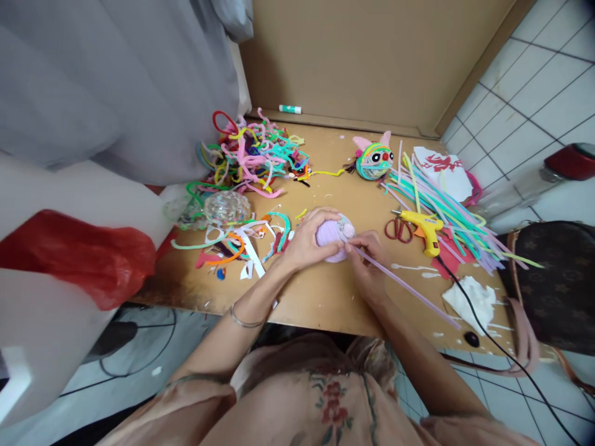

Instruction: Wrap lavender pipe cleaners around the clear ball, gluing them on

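A round lilac ball (328, 234), wrapped in rows of fuzzy pipe cleaner, sits in the curled fingers of my left hand (309, 238). A paler pink and grey patch shows on its right side. My right hand (368, 260) pinches a long lilac pipe cleaner (406, 286) close to the ball. The strip's near end lies against the ball, and its free end slants down to the right over the table. My fingers partly cover the ball's left and lower sides.
Right of my hands lie red-handled scissors (398, 230), a yellow glue gun (425, 228) with a black cord, and straight pipe cleaners (437, 201). A finished-looking eared ball with eyes (373, 161) stands behind. Tangled pipe cleaners (251, 155) and scraps fill the left; a brown bag (553, 285) is far right.
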`<state>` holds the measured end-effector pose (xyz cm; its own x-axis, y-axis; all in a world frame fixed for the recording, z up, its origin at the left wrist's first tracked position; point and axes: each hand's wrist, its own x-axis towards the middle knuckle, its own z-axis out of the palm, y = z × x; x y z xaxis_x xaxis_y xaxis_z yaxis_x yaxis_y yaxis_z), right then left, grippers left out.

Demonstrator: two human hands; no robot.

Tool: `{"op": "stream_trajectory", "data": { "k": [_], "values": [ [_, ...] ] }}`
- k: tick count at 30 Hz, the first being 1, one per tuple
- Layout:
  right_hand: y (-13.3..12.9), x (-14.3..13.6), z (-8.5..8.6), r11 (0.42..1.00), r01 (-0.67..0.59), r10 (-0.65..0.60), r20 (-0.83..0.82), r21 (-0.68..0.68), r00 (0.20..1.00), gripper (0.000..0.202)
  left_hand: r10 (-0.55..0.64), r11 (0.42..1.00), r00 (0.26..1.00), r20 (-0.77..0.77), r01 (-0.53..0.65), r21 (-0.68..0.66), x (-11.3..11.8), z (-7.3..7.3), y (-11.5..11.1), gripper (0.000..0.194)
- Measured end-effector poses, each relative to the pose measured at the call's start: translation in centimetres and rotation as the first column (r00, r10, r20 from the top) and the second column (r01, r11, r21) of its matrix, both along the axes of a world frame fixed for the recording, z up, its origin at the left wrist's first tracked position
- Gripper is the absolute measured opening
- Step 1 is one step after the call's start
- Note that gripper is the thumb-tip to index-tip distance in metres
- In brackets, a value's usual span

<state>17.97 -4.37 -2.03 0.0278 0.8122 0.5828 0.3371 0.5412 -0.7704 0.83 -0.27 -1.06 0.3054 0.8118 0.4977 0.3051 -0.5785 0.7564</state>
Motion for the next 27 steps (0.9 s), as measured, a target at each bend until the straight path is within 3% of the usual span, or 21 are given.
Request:
{"op": "stream_trajectory", "data": {
  "k": [5, 14, 27],
  "values": [
    [-0.05, 0.12, -0.17, 1.000, 0.002, -0.002, -0.005, 0.020, 1.000, 0.005, -0.044, 0.999, 0.998, 0.055, 0.044, 0.006, -0.42, -0.09, -0.14, 0.035],
    [-0.11, 0.07, -0.17, 0.999, -0.018, 0.017, 0.017, 0.038, 1.000, 0.003, 0.014, 0.998, 0.985, 0.173, -0.003, -0.065, 0.45, -0.30, 0.16, 0.026],
    [0.02, -0.13, -0.22, 0.998, 0.001, 0.000, -0.025, 0.062, 1.000, 0.006, 0.018, 0.996, 0.982, 0.187, -0.002, -0.087, 0.24, -0.30, 0.03, 0.023]
  ]
}}
